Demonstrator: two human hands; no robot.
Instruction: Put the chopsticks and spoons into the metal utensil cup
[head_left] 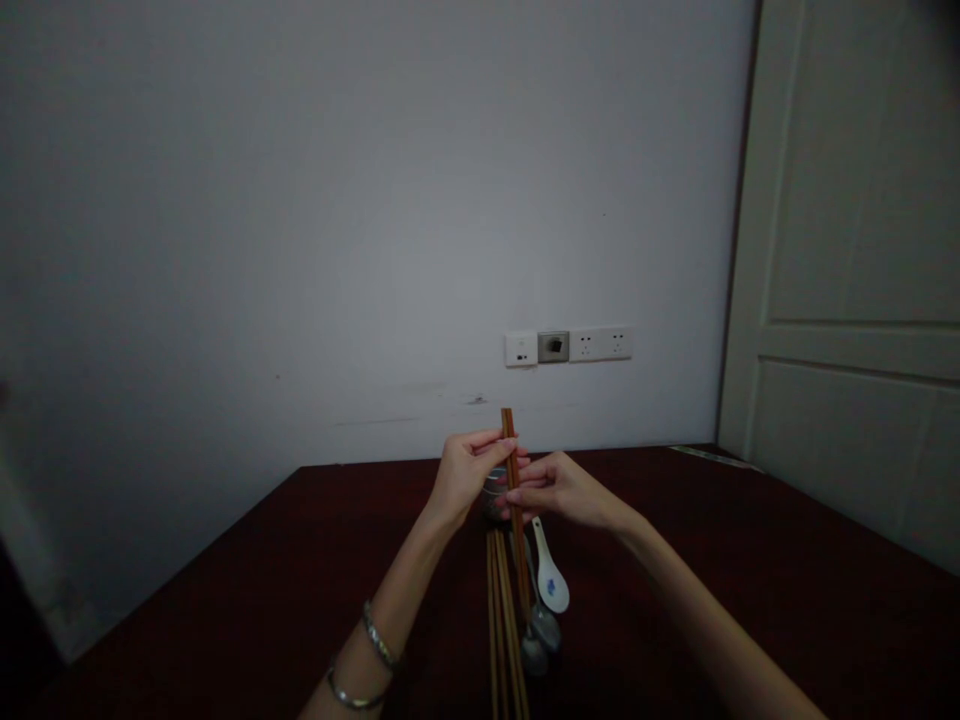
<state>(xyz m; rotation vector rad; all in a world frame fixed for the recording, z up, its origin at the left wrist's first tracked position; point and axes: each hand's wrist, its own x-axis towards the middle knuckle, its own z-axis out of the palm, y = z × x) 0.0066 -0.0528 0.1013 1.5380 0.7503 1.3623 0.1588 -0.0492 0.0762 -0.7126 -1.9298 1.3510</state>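
My left hand [469,470] pinches the upper part of a pair of brown chopsticks [516,520], held nearly upright over the table. Lower down, my right hand [559,490] has its fingers closed around the same pair. Behind the hands stands a clear glass [493,485], partly covered by them. More chopsticks [502,620] lie lengthwise on the table just left of the held ones. Two metal spoons [540,635] lie to the right, their handles partly hidden. Beside them is a white soup spoon [553,585] with a blue mark in its bowl.
The dark red table [300,580] reaches back to a pale wall [375,200]. Sockets and a switch [570,346] are set in the wall above the table. A white panelled door [855,250] stands at the right. A thin strip [716,457] lies near the table's back right edge.
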